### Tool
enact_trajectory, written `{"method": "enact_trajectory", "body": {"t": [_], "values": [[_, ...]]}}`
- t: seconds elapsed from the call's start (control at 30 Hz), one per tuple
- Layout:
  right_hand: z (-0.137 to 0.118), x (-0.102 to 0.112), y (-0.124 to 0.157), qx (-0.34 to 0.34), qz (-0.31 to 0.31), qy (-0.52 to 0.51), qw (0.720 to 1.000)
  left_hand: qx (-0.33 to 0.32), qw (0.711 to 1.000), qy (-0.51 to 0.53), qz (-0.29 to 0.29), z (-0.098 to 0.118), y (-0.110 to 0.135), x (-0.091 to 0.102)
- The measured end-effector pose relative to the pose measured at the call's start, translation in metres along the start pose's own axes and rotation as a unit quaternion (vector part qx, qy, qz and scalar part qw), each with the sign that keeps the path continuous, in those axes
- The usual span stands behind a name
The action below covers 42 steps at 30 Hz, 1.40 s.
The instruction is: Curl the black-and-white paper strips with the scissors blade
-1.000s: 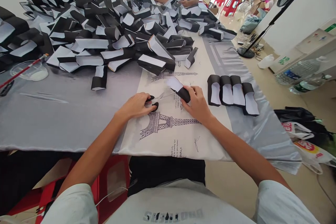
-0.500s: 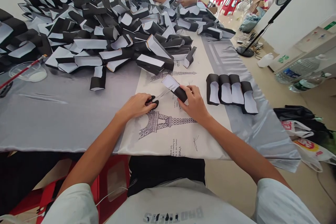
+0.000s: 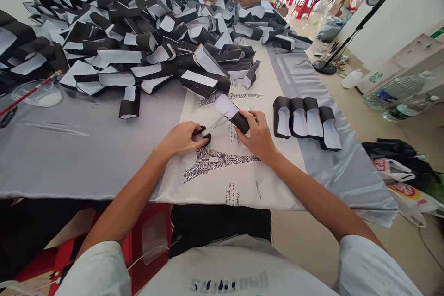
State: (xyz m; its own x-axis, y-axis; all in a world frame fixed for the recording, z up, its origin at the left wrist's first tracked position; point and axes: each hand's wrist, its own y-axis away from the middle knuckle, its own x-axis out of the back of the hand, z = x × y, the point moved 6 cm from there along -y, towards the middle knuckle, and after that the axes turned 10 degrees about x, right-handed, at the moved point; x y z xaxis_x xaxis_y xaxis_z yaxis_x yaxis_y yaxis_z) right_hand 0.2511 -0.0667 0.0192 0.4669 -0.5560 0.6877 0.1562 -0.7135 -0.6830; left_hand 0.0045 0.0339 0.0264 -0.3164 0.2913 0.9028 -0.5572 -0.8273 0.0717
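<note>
My left hand point(image 3: 183, 138) is closed around the black handles of a pair of scissors point(image 3: 217, 125), whose blades point right toward a small folded paper piece point(image 3: 239, 120), black outside and white inside. That piece is pinched between the thumb and fingers of my right hand point(image 3: 258, 134), its white flap tilted up to the left. Whether the blades touch the paper I cannot tell. Right of my right hand, several similar black-and-white paper pieces point(image 3: 300, 118) stand in a row. Beneath both hands lies a cream cloth point(image 3: 208, 192) printed with towers.
A large heap of black-and-white paper pieces point(image 3: 138, 48) covers the table's far side. At left, a red-handled brush point(image 3: 29, 95) rests across a clear plastic dish point(image 3: 46, 97). Two people sit across the table. A black fan point(image 3: 360, 23) stands on the floor at right.
The scissors' handles have spread slightly apart, with the blades a little more open. Both hands have otherwise barely moved.
</note>
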Motion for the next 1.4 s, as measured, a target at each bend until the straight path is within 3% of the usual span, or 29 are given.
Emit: {"method": "enact_trajectory", "body": {"t": [0.37,0.77,1.4], "values": [[0.000,0.003,-0.002,-0.015,-0.012,-0.013,1.000,-0.031,1.000,-0.002,0.001,-0.003,-0.002,0.000],[-0.001,0.006,-0.003,-0.005,0.001,-0.028,1.000,-0.003,1.000,0.018,0.018,-0.001,0.001,0.007],[0.007,0.014,-0.003,0.001,0.002,-0.029,1.000,-0.016,0.999,0.008,0.035,-0.009,-0.002,0.011]]}}
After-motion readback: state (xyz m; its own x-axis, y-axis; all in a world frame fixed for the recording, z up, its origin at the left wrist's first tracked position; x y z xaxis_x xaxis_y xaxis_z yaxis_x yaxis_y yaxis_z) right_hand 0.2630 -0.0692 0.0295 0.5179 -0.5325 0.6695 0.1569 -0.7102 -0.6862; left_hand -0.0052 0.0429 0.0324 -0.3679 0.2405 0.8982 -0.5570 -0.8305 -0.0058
